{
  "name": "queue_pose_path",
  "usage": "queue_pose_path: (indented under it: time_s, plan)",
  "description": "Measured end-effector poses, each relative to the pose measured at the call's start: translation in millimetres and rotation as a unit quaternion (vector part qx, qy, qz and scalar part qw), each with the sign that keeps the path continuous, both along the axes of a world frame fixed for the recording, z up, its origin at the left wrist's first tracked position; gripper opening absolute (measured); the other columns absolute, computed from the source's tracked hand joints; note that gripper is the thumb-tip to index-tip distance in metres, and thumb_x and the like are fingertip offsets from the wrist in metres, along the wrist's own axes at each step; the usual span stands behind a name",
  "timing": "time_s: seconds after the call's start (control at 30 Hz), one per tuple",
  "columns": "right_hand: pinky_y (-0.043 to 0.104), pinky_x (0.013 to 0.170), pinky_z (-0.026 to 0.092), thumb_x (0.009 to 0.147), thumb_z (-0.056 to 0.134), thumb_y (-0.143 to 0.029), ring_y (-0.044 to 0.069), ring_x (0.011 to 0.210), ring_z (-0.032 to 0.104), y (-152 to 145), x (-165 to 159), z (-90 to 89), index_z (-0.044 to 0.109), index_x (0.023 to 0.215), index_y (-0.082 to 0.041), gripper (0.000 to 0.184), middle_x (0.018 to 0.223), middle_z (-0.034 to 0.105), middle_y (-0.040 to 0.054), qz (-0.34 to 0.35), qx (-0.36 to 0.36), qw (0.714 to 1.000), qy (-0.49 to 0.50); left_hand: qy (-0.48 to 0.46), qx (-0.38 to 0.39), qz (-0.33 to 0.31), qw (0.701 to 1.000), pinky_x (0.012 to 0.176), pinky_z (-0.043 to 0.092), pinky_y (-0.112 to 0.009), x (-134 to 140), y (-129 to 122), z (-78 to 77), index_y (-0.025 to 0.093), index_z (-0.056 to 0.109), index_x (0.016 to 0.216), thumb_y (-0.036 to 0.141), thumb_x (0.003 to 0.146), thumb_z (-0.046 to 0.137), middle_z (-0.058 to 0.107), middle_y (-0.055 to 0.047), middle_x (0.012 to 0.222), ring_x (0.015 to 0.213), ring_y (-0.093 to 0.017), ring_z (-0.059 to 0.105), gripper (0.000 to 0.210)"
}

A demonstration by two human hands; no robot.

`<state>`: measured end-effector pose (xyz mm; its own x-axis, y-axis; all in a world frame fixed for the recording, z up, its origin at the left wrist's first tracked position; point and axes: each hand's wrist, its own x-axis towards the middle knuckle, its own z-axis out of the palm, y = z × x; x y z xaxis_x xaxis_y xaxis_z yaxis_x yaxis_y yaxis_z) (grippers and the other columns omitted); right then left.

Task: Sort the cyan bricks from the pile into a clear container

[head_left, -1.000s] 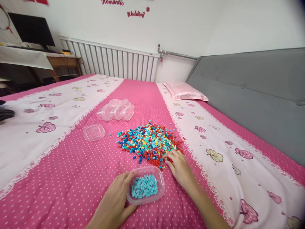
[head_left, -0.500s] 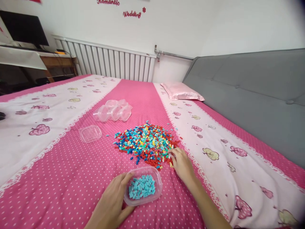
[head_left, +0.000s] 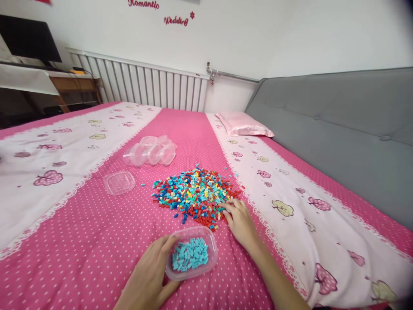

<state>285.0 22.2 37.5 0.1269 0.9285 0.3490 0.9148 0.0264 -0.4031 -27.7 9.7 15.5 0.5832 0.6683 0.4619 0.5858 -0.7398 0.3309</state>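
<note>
My left hand (head_left: 150, 269) is closed on the left side of a clear plastic container (head_left: 211, 265), thumb and fingers around its rim. Inside lie many light-blue toy bricks (head_left: 190, 255). Beyond the container, a heap of small toy bricks (head_left: 196, 189) in red, blue, light blue, yellow, green and white spreads over the bedcover. My right hand (head_left: 240, 219) reaches into the heap's right edge, palm down. Its thumb and index finger look slightly apart among the bricks, and no brick shows between them.
A clear plastic lid (head_left: 119, 183) lies left of the heap. Several clear containers (head_left: 150, 150) are bunched behind it on the pink bedcover (head_left: 80, 241). Farther back are a pink pillow (head_left: 243, 124), a white radiator (head_left: 138, 79) and a grey headboard (head_left: 338, 116) on the right.
My right hand has shifted slightly left along the heap's edge, its fingers now nearer the red bricks. My left hand keeps its grip on the container. The whole view has shifted a little.
</note>
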Motion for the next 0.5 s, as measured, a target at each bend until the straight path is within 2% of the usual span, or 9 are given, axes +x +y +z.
queue_pose_path:
  time_s: [0.5]
  plan:
    - [0.044,0.099,0.044,0.094,0.056,-0.019,0.027,0.111,0.051,-0.4,-15.3,2.7,0.073,0.103,-0.025,0.02,0.113,0.061,0.0086,0.033,0.011,0.999,0.013,0.02,0.011,0.002,1.0,0.097,0.057,-0.041,-1.2,0.2,-1.8,0.024,0.036,0.145,0.033,0.085,0.068,0.065,-0.012,0.132,0.116,-0.03,0.067,0.069]
